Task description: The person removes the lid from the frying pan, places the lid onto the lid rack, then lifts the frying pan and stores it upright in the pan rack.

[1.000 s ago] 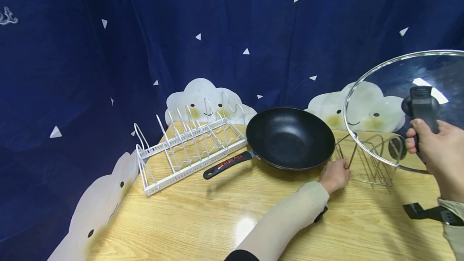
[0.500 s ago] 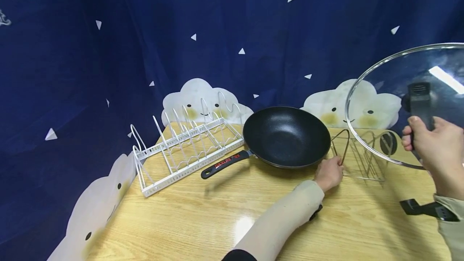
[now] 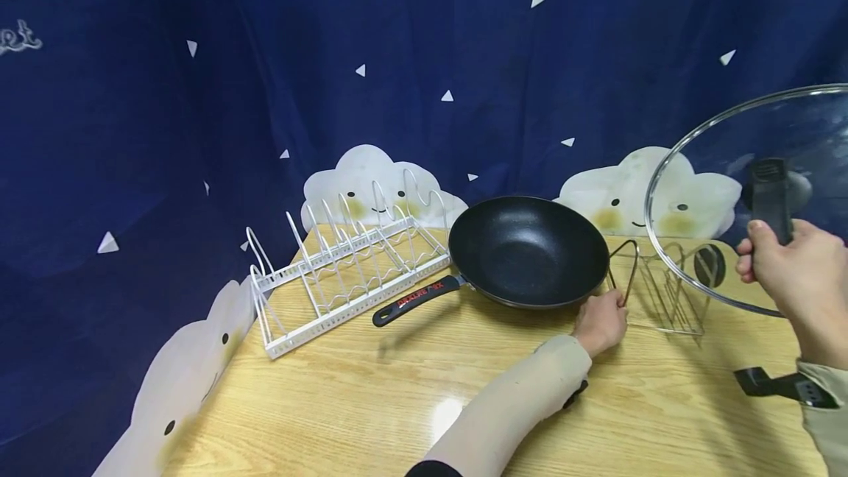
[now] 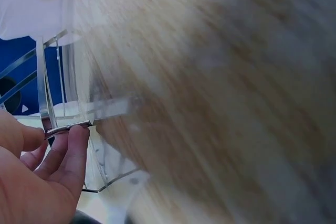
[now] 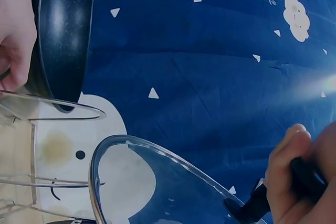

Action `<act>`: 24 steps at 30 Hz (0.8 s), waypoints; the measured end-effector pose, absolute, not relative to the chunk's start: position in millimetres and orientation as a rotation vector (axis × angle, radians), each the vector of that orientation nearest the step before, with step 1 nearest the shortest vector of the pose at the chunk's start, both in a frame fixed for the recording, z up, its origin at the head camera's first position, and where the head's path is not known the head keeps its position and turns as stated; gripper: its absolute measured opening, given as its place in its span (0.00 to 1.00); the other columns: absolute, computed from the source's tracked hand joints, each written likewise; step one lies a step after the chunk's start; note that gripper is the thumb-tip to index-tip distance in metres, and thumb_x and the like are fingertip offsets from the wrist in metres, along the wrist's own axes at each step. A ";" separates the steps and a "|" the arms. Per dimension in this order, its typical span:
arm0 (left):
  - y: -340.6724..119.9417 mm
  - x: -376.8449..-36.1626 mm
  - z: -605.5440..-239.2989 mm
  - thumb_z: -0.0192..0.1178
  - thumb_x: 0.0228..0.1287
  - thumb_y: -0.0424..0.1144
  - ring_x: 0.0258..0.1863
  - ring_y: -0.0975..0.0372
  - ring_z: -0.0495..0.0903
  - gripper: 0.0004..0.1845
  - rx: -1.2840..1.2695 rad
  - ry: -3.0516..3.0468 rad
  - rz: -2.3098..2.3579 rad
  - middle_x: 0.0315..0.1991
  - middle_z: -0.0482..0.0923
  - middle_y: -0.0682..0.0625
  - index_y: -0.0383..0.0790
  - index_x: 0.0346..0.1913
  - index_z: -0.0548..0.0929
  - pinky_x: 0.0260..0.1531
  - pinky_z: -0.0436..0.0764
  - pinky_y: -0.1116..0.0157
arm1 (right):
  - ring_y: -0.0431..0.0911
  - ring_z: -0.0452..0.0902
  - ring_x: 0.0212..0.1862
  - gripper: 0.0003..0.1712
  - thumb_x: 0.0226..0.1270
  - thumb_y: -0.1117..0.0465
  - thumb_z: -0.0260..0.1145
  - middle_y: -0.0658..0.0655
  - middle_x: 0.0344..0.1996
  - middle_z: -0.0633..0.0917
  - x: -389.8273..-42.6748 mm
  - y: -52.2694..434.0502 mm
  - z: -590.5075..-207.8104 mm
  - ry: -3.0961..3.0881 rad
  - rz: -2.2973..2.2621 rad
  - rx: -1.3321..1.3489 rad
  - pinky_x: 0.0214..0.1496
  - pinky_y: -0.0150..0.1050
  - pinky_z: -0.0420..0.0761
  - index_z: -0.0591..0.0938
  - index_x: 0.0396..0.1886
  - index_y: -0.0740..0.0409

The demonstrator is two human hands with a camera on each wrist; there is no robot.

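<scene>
At the right of the head view, my right hand (image 3: 798, 271) grips the black handle of a round glass lid (image 3: 722, 146) with a metal rim. The lid is raised above the table and tilted up. My left hand (image 3: 601, 322) pinches the near left part of a small metal wire rack (image 3: 682, 330). In the left wrist view, thumb and fingers of the left hand (image 4: 47, 177) close on the rack's metal bar (image 4: 68, 128). Part of the rack shows through the lid. A black wok (image 3: 530, 249) stands just left of this rack, its handle pointing left.
A white wire rack (image 3: 358, 309) with upright dividers stands left of the wok on the wooden table (image 3: 331, 403). Behind hangs a dark blue curtain (image 3: 397, 43) with white triangles. Cloud cut-outs (image 3: 652, 168) line the table's back and left edges.
My left hand and the metal wire rack have shifted slightly left, closer to the wok. The lid in my right hand has moved a little to the right. The wok stays put.
</scene>
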State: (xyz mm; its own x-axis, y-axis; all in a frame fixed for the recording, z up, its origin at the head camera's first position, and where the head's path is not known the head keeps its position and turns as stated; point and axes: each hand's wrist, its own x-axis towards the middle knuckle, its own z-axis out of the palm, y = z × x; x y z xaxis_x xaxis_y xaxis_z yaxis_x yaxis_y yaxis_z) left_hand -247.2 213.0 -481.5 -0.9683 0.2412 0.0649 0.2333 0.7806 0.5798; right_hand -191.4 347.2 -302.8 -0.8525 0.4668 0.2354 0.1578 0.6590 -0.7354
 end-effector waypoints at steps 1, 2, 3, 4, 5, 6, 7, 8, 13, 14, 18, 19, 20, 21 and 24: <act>213.0 -246.8 -481.7 0.56 0.67 0.47 0.20 0.68 0.68 0.09 0.393 2.950 0.966 0.23 0.72 0.61 0.56 0.29 0.71 0.20 0.66 0.69 | 0.36 0.73 0.12 0.22 0.76 0.52 0.39 0.43 0.13 0.75 -191.2 347.2 -302.7 -2.483 1.019 -0.492 0.17 0.29 0.75 0.68 0.45 0.69; 212.9 -246.4 -481.5 0.56 0.67 0.48 0.20 0.68 0.68 0.09 0.390 2.950 0.971 0.23 0.72 0.62 0.56 0.29 0.71 0.19 0.66 0.69 | 0.36 0.73 0.12 0.23 0.76 0.52 0.39 0.45 0.13 0.76 -191.1 347.0 -302.7 -2.494 0.992 -0.491 0.16 0.29 0.75 0.69 0.46 0.70; 213.0 -246.2 -481.9 0.56 0.67 0.48 0.19 0.68 0.68 0.09 0.387 2.951 0.976 0.22 0.71 0.62 0.56 0.29 0.71 0.19 0.66 0.69 | 0.36 0.73 0.12 0.24 0.76 0.52 0.39 0.47 0.14 0.76 -191.0 347.0 -302.6 -2.508 0.967 -0.489 0.16 0.29 0.74 0.69 0.46 0.71; 213.3 -246.2 -482.6 0.57 0.67 0.48 0.19 0.68 0.68 0.09 0.383 2.953 0.979 0.22 0.71 0.62 0.56 0.29 0.71 0.19 0.66 0.69 | 0.36 0.72 0.11 0.25 0.76 0.52 0.39 0.48 0.14 0.77 -190.8 347.0 -302.3 -2.524 0.934 -0.487 0.16 0.29 0.74 0.69 0.47 0.72; 213.3 -246.0 -483.0 0.56 0.67 0.48 0.19 0.68 0.67 0.10 0.382 2.952 0.979 0.22 0.71 0.62 0.56 0.28 0.71 0.18 0.66 0.69 | 0.36 0.72 0.11 0.25 0.76 0.52 0.40 0.49 0.14 0.77 -190.9 347.1 -302.6 -2.538 0.896 -0.486 0.15 0.29 0.73 0.69 0.48 0.73; 213.4 -245.9 -483.5 0.56 0.67 0.48 0.19 0.68 0.67 0.10 0.376 2.948 0.984 0.22 0.71 0.62 0.56 0.28 0.71 0.18 0.65 0.69 | 0.36 0.72 0.11 0.27 0.76 0.52 0.40 0.50 0.13 0.78 -190.7 347.6 -302.8 -2.554 0.864 -0.488 0.15 0.27 0.70 0.68 0.52 0.75; 213.5 -245.8 -484.1 0.56 0.67 0.48 0.19 0.68 0.67 0.10 0.371 2.944 0.988 0.22 0.71 0.62 0.56 0.28 0.70 0.18 0.65 0.69 | 0.36 0.71 0.10 0.27 0.75 0.53 0.41 0.51 0.13 0.78 -190.5 347.8 -303.4 -2.562 0.837 -0.483 0.15 0.26 0.70 0.68 0.53 0.76; 213.5 -245.6 -484.3 0.56 0.67 0.48 0.18 0.67 0.67 0.10 0.369 2.941 0.988 0.22 0.70 0.62 0.56 0.28 0.70 0.18 0.65 0.69 | 0.37 0.71 0.10 0.27 0.75 0.53 0.41 0.51 0.13 0.78 -190.6 347.9 -304.0 -2.568 0.816 -0.478 0.15 0.25 0.68 0.67 0.53 0.76; 213.7 -246.2 -486.1 0.57 0.67 0.48 0.18 0.68 0.68 0.10 0.388 2.946 0.984 0.21 0.71 0.63 0.56 0.28 0.71 0.17 0.66 0.69 | 0.42 0.72 0.11 0.24 0.75 0.53 0.43 0.53 0.11 0.78 -191.2 348.6 -309.7 -2.594 0.748 -0.426 0.37 0.34 0.74 0.70 0.44 0.74; 213.9 -246.7 -486.5 0.57 0.67 0.48 0.19 0.69 0.68 0.10 0.397 2.957 0.976 0.22 0.71 0.63 0.56 0.28 0.71 0.17 0.66 0.69 | 0.43 0.72 0.12 0.24 0.75 0.53 0.43 0.53 0.10 0.78 -191.5 349.2 -310.5 -2.601 0.750 -0.415 0.45 0.41 0.73 0.70 0.43 0.74; 214.5 -249.3 -487.7 0.58 0.66 0.48 0.21 0.70 0.71 0.10 0.426 3.007 0.933 0.22 0.73 0.64 0.57 0.27 0.72 0.17 0.66 0.69 | 0.46 0.72 0.12 0.24 0.75 0.52 0.43 0.53 0.07 0.76 -192.1 350.2 -312.4 -2.625 0.720 -0.359 0.60 0.64 0.54 0.73 0.37 0.72; 214.6 -249.8 -487.7 0.58 0.65 0.49 0.21 0.70 0.71 0.10 0.429 3.019 0.921 0.22 0.73 0.64 0.58 0.27 0.72 0.17 0.66 0.69 | 0.46 0.72 0.12 0.25 0.75 0.52 0.43 0.52 0.06 0.76 -192.2 350.4 -312.5 -2.635 0.707 -0.351 0.57 0.63 0.57 0.73 0.37 0.71; 214.7 -250.3 -487.8 0.59 0.65 0.49 0.21 0.70 0.72 0.10 0.432 3.025 0.914 0.23 0.73 0.64 0.58 0.27 0.72 0.17 0.66 0.69 | 0.46 0.72 0.13 0.24 0.75 0.52 0.43 0.52 0.06 0.76 -192.1 350.5 -312.4 -2.647 0.695 -0.338 0.55 0.64 0.58 0.73 0.36 0.71; 214.7 -250.5 -487.7 0.59 0.65 0.49 0.21 0.70 0.72 0.10 0.432 3.028 0.908 0.23 0.73 0.64 0.58 0.27 0.72 0.17 0.66 0.69 | 0.46 0.72 0.13 0.25 0.74 0.52 0.44 0.51 0.06 0.76 -192.1 350.3 -312.7 -2.654 0.669 -0.329 0.52 0.63 0.60 0.74 0.35 0.70; 214.8 -250.1 -487.9 0.59 0.65 0.49 0.22 0.70 0.72 0.10 0.427 3.022 0.900 0.23 0.73 0.64 0.58 0.27 0.72 0.18 0.66 0.69 | 0.45 0.72 0.14 0.24 0.74 0.51 0.44 0.50 0.06 0.76 -191.9 350.0 -314.1 -2.680 0.630 -0.324 0.47 0.61 0.64 0.75 0.33 0.69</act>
